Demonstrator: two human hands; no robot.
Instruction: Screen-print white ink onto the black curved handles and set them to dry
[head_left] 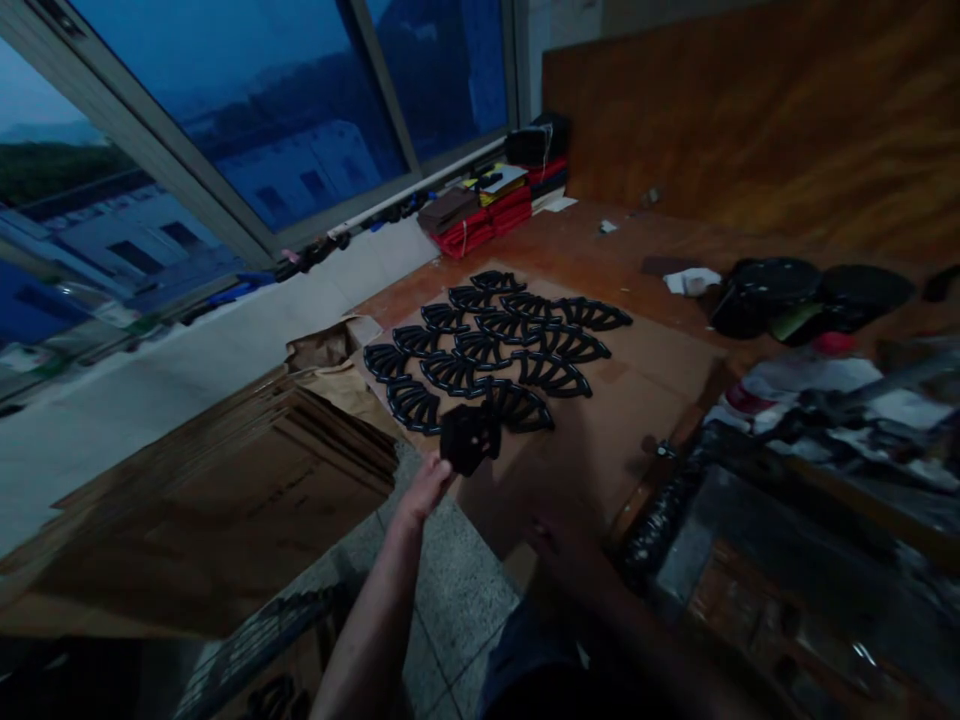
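My left hand (431,478) is closed on the near edge of a black, flat, angular piece (470,440) with small gaps at its right side. That piece is held above the near edge of a cardboard sheet (637,400). Beyond it, several black fan-shaped ribbed pieces (480,350) lie in rows on the cardboard. My right hand (551,540) is low over the near part of the sheet, in deep shadow and blurred. Its fingers do not show clearly enough to tell what they do.
Stacked flat cardboard (300,490) leans at the left under the window. Red bundles (480,225) stand at the back by the sill. Round black items (776,285) sit at the right rear. A cluttered machine or bench (750,520) borders the right side, with a metal knob (666,450) sticking out.
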